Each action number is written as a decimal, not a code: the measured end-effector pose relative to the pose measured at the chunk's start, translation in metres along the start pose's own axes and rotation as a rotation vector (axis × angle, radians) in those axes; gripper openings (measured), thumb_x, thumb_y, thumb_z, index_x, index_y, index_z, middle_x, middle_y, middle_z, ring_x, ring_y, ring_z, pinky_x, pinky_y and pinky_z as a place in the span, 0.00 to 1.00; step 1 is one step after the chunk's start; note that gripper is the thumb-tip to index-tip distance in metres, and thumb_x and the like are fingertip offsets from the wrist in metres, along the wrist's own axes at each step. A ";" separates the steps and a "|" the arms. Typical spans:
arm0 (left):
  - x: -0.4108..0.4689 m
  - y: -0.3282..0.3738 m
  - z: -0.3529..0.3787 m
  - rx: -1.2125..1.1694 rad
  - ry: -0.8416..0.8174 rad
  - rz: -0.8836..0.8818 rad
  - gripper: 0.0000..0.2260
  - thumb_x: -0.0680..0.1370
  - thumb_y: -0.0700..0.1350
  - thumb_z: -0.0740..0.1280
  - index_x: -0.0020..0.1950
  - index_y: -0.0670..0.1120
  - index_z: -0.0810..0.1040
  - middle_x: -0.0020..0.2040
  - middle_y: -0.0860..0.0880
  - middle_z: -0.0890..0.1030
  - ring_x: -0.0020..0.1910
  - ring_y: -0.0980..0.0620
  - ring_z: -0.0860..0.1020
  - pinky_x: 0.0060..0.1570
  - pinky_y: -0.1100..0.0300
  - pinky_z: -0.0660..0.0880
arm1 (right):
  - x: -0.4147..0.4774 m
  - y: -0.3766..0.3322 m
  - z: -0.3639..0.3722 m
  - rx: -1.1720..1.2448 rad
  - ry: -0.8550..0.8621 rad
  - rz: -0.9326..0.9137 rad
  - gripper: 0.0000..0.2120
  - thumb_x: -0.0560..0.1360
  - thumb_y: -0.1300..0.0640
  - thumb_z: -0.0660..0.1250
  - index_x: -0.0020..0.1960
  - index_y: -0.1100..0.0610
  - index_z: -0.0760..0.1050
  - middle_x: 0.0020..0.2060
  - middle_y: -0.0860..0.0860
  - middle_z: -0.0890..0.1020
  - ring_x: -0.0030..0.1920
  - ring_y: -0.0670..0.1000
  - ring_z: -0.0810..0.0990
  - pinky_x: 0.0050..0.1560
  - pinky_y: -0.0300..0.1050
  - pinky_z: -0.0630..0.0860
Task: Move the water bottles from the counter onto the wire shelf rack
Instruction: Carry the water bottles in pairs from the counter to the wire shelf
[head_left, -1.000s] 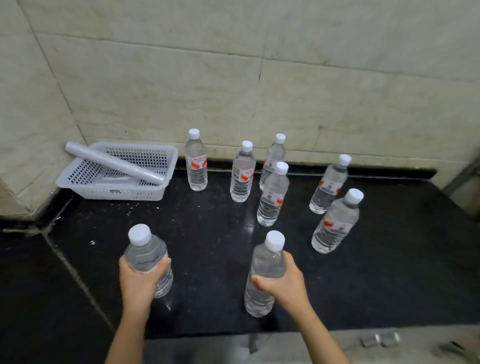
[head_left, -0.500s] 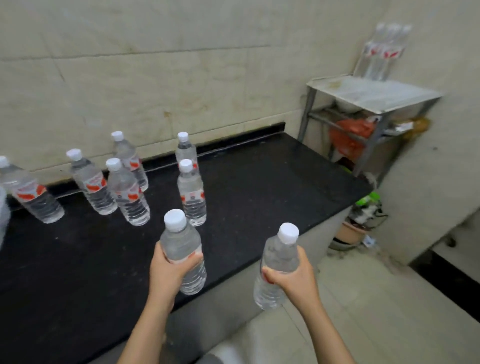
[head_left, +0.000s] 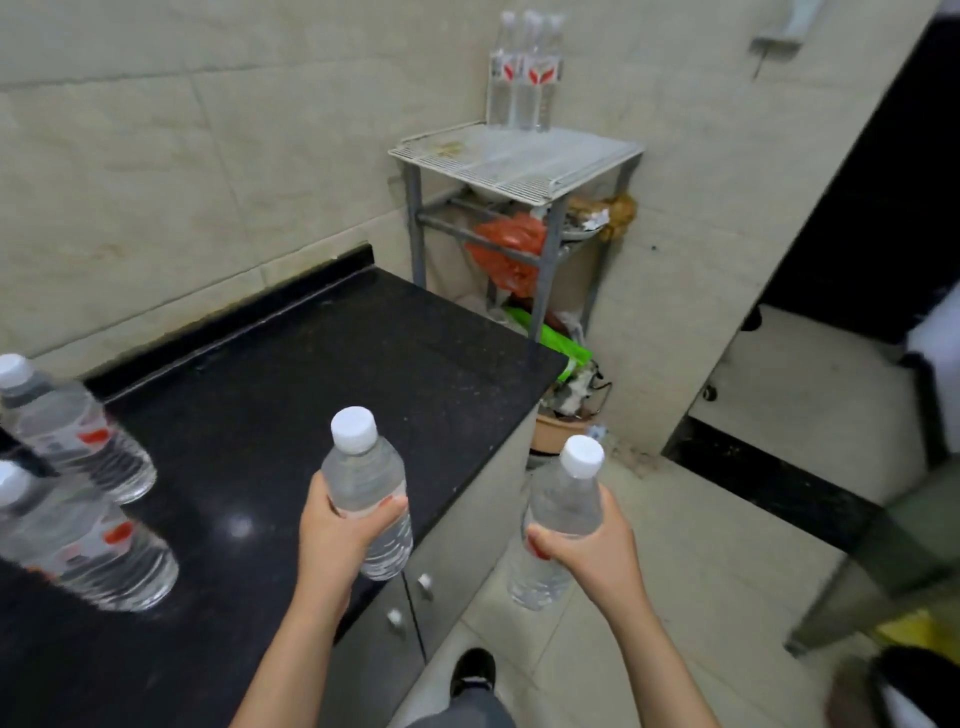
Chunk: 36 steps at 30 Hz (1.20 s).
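My left hand (head_left: 337, 540) grips a clear water bottle (head_left: 366, 483) with a white cap, held upright over the counter's front edge. My right hand (head_left: 592, 545) grips a second bottle (head_left: 563, 512), upright over the floor beside the counter. The wire shelf rack (head_left: 519, 156) stands in the corner past the black counter (head_left: 322, 374). Three bottles (head_left: 527, 73) stand at the back of its top shelf. Two more bottles (head_left: 78, 441) rest on the counter at the far left.
Under the rack's top shelf hang a red bag (head_left: 511, 249) and clutter; a green item (head_left: 563, 348) and a pot (head_left: 556, 431) sit on the floor below. Cabinet doors with knobs (head_left: 423, 582) face the tiled floor. A dark doorway (head_left: 857, 208) opens at right.
The view has swung right from the counter toward the rack. Both bottles came up off the counter and travelled right with my hands; the right one now hangs over the floor.
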<state>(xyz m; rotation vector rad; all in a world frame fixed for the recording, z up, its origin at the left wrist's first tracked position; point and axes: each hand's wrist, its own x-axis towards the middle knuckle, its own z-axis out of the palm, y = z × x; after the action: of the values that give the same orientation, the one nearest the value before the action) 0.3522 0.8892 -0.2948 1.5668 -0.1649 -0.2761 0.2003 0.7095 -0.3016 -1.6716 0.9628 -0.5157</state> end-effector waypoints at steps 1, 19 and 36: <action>0.011 0.001 0.012 -0.010 -0.004 -0.007 0.25 0.57 0.44 0.76 0.52 0.55 0.74 0.48 0.51 0.81 0.44 0.53 0.80 0.45 0.57 0.74 | 0.013 -0.004 -0.004 -0.002 0.009 -0.002 0.34 0.48 0.45 0.73 0.54 0.49 0.73 0.45 0.43 0.82 0.46 0.44 0.81 0.46 0.45 0.78; 0.171 0.019 0.254 -0.020 -0.353 -0.073 0.35 0.51 0.51 0.75 0.56 0.44 0.74 0.52 0.40 0.81 0.47 0.44 0.79 0.52 0.45 0.75 | 0.210 -0.031 -0.124 0.055 0.301 0.026 0.26 0.60 0.66 0.76 0.54 0.54 0.74 0.47 0.50 0.82 0.47 0.47 0.81 0.48 0.43 0.75; 0.250 0.152 0.478 -0.117 -0.352 0.321 0.30 0.52 0.49 0.76 0.52 0.43 0.78 0.42 0.51 0.85 0.41 0.54 0.82 0.41 0.62 0.79 | 0.481 -0.121 -0.298 0.149 0.076 -0.382 0.26 0.59 0.61 0.78 0.52 0.48 0.73 0.48 0.44 0.81 0.47 0.43 0.80 0.48 0.44 0.77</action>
<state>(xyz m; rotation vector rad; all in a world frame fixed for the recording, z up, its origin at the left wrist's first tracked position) 0.4697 0.3579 -0.1600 1.3417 -0.6569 -0.3004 0.2967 0.1570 -0.1569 -1.7149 0.6395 -0.8887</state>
